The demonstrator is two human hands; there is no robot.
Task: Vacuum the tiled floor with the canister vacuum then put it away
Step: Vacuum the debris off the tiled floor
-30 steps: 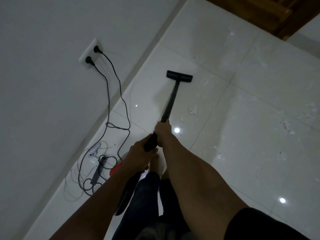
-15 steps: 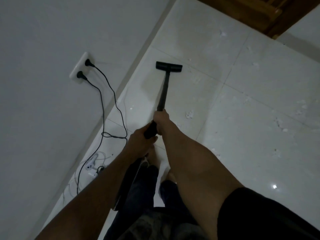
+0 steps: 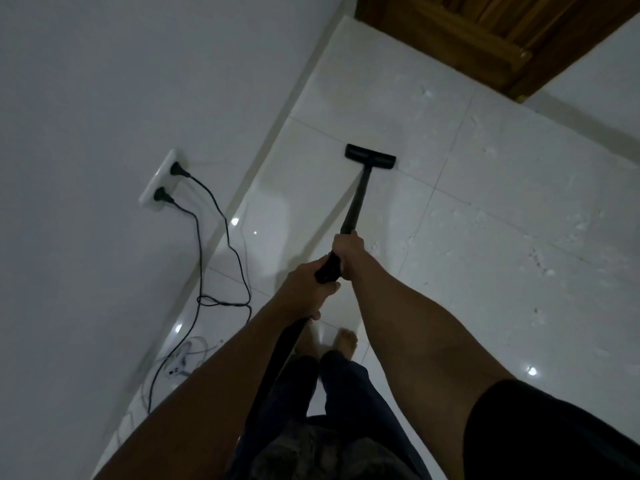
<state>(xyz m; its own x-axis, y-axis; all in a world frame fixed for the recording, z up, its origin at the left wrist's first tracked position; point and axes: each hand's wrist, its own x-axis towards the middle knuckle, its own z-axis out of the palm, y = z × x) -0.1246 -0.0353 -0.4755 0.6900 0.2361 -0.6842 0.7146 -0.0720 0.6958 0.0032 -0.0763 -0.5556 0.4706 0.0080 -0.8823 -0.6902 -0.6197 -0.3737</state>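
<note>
A black vacuum wand (image 3: 356, 199) slants down from my hands to its flat floor nozzle (image 3: 370, 156), which rests on the glossy white tiled floor (image 3: 502, 306) near the left wall. My right hand (image 3: 348, 252) grips the wand higher up the tube. Just behind it my left hand (image 3: 304, 289) holds the handle end, where the black hose (image 3: 277, 362) hangs down past my legs. The canister itself is out of view. White specks of debris lie scattered on the tiles to the right.
A wall socket (image 3: 160, 183) on the left wall has two black plugs; their cords (image 3: 221, 271) trail to the floor beside a white adapter (image 3: 176, 367) and loose cables. A wooden door (image 3: 485, 36) stands at the far end. My bare feet (image 3: 346, 341) are on the tiles.
The nozzle has been pushed farther forward along the wall side toward the wooden door, and I have stepped forward. Both hands keep their grip on the wand.
</note>
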